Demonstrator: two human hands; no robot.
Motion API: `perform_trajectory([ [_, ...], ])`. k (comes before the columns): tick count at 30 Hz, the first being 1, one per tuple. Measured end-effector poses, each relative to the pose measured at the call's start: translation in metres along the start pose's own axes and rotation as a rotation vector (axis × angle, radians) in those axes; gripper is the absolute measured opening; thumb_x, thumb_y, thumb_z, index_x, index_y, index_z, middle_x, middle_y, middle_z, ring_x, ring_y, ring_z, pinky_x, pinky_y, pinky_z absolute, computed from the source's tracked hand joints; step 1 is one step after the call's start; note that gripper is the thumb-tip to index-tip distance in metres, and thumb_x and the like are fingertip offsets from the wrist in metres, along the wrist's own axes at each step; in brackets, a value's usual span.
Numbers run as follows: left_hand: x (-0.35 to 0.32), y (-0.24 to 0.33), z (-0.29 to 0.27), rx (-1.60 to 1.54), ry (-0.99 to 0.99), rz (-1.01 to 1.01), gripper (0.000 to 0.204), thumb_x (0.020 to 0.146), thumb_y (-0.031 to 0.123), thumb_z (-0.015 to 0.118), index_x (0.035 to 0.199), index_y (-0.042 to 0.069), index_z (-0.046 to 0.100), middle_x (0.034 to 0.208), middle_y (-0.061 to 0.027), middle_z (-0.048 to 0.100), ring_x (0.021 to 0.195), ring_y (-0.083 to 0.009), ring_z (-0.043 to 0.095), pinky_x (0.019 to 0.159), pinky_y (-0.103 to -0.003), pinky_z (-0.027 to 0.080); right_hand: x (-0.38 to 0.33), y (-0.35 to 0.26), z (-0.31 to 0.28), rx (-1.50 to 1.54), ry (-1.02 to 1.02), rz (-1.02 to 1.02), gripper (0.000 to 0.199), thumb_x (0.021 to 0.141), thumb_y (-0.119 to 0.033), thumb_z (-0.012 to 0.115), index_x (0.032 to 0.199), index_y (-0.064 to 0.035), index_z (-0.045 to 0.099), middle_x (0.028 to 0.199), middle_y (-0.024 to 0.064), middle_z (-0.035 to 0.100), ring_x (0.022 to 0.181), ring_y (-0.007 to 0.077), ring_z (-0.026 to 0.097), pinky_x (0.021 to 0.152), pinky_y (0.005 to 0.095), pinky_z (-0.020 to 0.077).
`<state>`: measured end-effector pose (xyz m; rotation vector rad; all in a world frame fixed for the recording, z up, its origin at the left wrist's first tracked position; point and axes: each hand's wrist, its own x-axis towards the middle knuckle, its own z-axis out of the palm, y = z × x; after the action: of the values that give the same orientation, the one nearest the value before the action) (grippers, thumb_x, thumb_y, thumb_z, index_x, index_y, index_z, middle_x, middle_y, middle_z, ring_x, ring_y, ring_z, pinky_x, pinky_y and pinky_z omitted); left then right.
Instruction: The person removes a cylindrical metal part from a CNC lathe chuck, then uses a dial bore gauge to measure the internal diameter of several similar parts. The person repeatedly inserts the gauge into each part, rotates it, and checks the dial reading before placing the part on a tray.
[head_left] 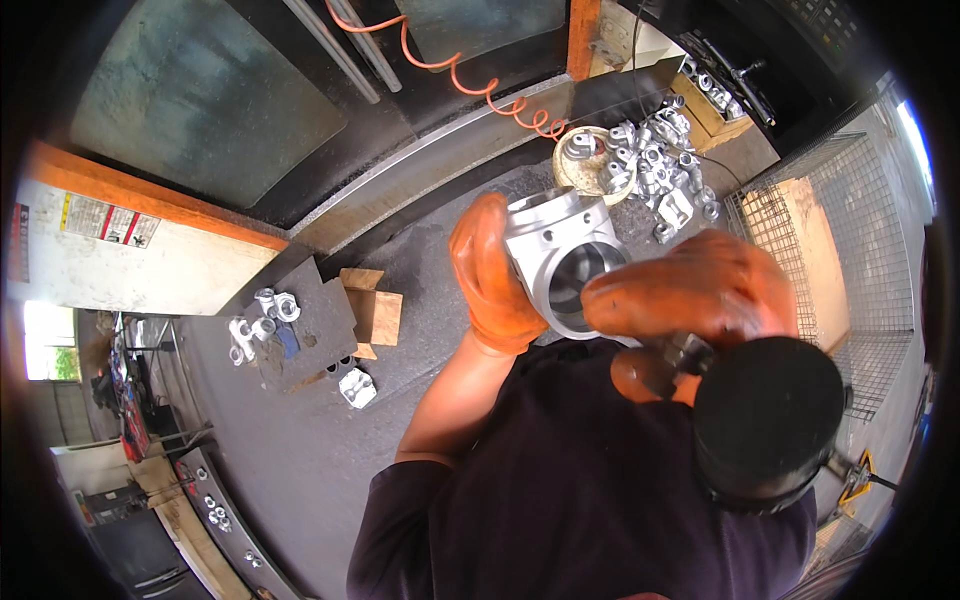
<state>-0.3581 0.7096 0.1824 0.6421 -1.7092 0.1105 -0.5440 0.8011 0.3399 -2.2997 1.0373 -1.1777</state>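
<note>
Orange rubber gloves cover both of my hands. My left hand (485, 275) grips the left side of a silver metal casting (562, 255) with a wide round bore and a second ring-shaped end on top. The casting is held up in front of my chest, its bore tilted toward me. My right hand (695, 290) is closed at the right edge of the bore, its thumb side overlapping the rim. Below that fist shows a dark piece with a metal collar (685, 352), partly hidden; its kind is unclear. A black round object (770, 425) blocks the view of my right forearm.
Silver castings (655, 165) lie heaped beyond my right hand, next to a cream tub (570, 165). More castings (268, 315) rest on a grey stand at left, near an open cardboard box (375, 312). A coiled orange hose (490, 90) hangs before the machine. A wire-mesh cage (850, 270) stands right.
</note>
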Motion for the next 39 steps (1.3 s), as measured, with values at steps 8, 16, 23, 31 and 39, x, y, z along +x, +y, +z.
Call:
perform_trajectory([
  [8,-0.001,0.000,0.007,-0.119,0.052,-0.034,0.098,0.082,0.032,0.089,0.151,-0.012,0.035,0.139,-0.0301,0.053,0.115,-0.0424,0.059,0.096,-0.050,0.051,0.026,-0.026,0.003,-0.067,0.014,0.394,0.032,0.078,-0.013,0.088,0.108,-0.0082,0.078,0.097,0.0067,0.080,0.088,0.0238,0.077,0.078,0.0346,0.0602],
  [16,-0.011,-0.002,0.004,-0.115,0.078,-0.043,0.103,0.083,0.039,0.089,0.153,-0.012,0.034,0.142,-0.0302,0.053,0.120,-0.0414,0.059,0.098,-0.050,0.051,0.025,-0.027,0.009,-0.226,0.070,0.159,0.038,0.073,-0.020,0.093,0.108,-0.0152,0.078,0.096,0.0044,0.080,0.085,0.0240,0.077,0.077,0.0370,0.0604],
  [23,-0.017,0.001,-0.011,0.020,0.013,-0.040,0.085,0.086,0.030,0.085,0.147,-0.011,0.042,0.137,-0.0272,0.057,0.117,-0.0407,0.061,0.097,-0.048,0.052,0.012,0.003,0.007,0.025,0.091,0.117,0.038,0.069,-0.009,0.090,0.105,-0.0079,0.076,0.094,0.0100,0.080,0.080,0.0276,0.078,0.071,0.0385,0.0606],
  [31,-0.021,0.002,-0.024,0.002,-0.192,-0.229,0.085,0.087,0.028,0.083,0.148,-0.011,0.039,0.138,-0.0290,0.055,0.117,-0.0414,0.060,0.098,-0.049,0.050,0.010,-0.007,-0.001,-0.021,-0.062,0.135,0.037,0.072,-0.006,0.086,0.108,-0.0048,0.076,0.101,0.0131,0.080,0.082,0.0279,0.078,0.070,0.0373,0.0579],
  [39,-0.012,0.010,-0.003,-0.078,0.042,-0.211,0.093,0.082,0.029,0.088,0.148,-0.013,0.038,0.133,-0.0279,0.055,0.108,-0.0393,0.060,0.091,-0.049,0.050,-0.001,-0.007,0.009,0.071,0.074,0.070,0.035,0.073,-0.008,0.086,0.106,-0.0044,0.076,0.100,0.0143,0.080,0.077,0.0262,0.077,0.069,0.0376,0.0550],
])
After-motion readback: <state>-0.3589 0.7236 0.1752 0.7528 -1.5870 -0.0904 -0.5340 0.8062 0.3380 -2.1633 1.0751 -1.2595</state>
